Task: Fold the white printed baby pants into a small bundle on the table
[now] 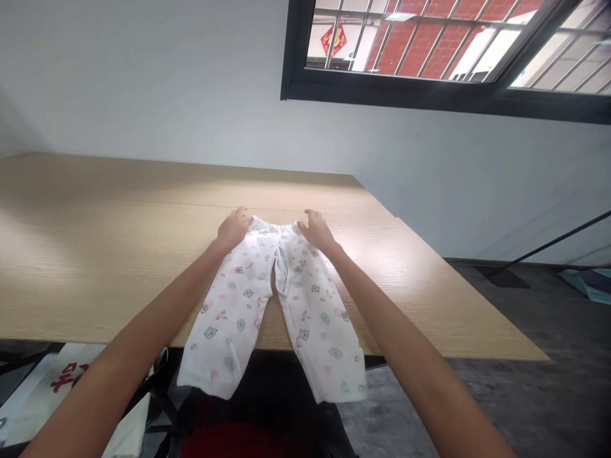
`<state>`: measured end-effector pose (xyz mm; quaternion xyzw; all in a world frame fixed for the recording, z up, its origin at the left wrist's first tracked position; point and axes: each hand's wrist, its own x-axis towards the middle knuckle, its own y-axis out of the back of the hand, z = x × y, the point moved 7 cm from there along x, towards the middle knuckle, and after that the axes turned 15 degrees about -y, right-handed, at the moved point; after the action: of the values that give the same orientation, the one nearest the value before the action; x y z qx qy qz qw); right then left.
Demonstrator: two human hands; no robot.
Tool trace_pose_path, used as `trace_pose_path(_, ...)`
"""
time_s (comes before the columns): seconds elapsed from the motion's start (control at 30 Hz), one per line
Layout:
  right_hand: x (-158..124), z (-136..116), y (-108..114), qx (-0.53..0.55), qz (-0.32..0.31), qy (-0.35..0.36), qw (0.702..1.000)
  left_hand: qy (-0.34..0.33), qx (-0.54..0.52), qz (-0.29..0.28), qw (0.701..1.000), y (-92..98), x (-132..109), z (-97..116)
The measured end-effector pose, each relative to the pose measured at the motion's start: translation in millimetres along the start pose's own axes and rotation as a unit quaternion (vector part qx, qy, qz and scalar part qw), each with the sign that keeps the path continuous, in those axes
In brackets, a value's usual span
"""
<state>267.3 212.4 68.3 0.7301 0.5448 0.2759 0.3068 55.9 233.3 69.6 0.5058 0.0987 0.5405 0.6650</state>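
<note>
My left hand [235, 229] and right hand [317, 231] touch the white pants [251, 280] at the far waist corners; whether my fingers pinch cloth, I can't tell. Both legs overhang the table [105, 254] at its near edge, wood stretching left and right.

1. Beyond the grip of the right hand [317, 230] and slightly to its right, through the window [405, 88]: a red diamond-shaped sign [334, 39] bearing gold marks like a written character, too blurred to read.
2. Well left of the grip of the left hand [235, 228] and nearer the body, lower than the table [119, 273]: a white item [31, 407] with red characters [64, 378], partly hidden by the left forearm [143, 337], unreadable.
</note>
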Motion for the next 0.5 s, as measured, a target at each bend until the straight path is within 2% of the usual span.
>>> trace_pose_path(0.07,-29,-20,-16,-0.019,-0.015,0.087,0.996,-0.041,-0.002,-0.045,0.998,-7.7,-18,14)
trace_pose_path(0.17,-86,-49,-59,-0.069,-0.154,0.248,0.954,-0.100,-0.024,-0.159,0.982,-18.8,-69,41)
trace_pose_path(0.23,-108,-58,-86,-0.115,-0.236,0.307,0.915,-0.112,-0.028,-0.220,0.969,-18.5,-114,60)
trace_pose_path(0.3,-105,-61,-105,-0.160,-0.247,0.317,0.901,-0.107,-0.013,-0.251,0.962,-11.4,-161,81)
trace_pose_path(0.33,-95,-62,-111,-0.176,-0.234,0.307,0.906,-0.096,0.007,-0.275,0.957,-8.3,-184,90)
trace_pose_path(0.4,-69,-65,-117,-0.191,-0.206,0.275,0.919,-0.051,0.043,-0.279,0.958,2.2,-218,106)
trace_pose_path(0.47,-50,-69,-117,-0.188,-0.199,0.254,0.928,-0.028,0.057,-0.280,0.958,8.9,-234,121)
trace_pose_path(0.5,-45,-70,-114,-0.183,-0.203,0.251,0.929,-0.032,0.056,-0.284,0.957,9.5,-233,128)
